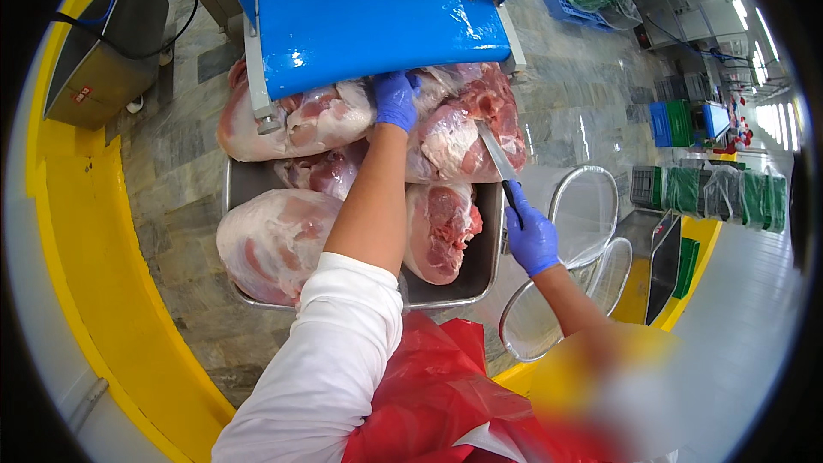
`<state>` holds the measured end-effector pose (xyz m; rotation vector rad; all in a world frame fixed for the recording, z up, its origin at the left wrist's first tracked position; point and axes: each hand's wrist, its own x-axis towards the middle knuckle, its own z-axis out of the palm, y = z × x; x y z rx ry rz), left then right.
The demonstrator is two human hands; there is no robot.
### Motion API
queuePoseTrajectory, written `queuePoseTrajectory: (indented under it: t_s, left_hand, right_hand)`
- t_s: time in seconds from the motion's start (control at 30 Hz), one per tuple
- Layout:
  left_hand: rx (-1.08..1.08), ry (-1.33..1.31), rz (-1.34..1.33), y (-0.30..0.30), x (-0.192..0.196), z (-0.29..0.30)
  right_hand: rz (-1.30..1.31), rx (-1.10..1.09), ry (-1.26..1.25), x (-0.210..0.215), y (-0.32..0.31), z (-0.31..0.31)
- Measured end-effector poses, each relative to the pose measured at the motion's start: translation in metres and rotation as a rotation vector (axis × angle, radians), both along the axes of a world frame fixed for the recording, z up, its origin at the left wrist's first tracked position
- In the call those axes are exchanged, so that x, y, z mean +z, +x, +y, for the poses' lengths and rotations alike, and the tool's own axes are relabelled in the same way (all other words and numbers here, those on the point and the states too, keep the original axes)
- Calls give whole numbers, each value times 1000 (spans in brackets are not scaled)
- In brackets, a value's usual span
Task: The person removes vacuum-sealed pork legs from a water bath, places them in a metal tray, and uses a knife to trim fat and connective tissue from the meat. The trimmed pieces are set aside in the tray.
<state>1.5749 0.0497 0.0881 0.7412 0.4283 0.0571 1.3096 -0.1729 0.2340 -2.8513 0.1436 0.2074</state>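
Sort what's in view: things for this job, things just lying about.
In the job:
knife, in the right hand
meat, at the left hand
steel bin holding meat
blue belt, probably

Apparently lying about:
blue pallet
green crate
steel box, far left

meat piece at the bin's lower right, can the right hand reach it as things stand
Probably yes: the right hand is close by and the meat piece lies largely uncovered, though the held knife would hinder grasping.

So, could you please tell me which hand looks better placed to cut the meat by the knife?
Probably the right hand: it holds the knife, blade tip at the meat, while the left hand is by the blue belt's edge.
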Motion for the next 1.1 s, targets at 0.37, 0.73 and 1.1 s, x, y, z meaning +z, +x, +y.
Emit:
queuePoseTrajectory:
  t_s: [0.37,0.73,1.1]
  left_hand:
    - [-42,-81,-37,-6,5,3]
    - [-138,-418,-38,-12,12,10]
    - [-463,640,-38,-53,60,58]
  right_hand:
    - [291,311,-238,104,105,-13]
    - [-11,-55,149,-32,8,0]
    - [-110,-150,421,-10,-115,-47]
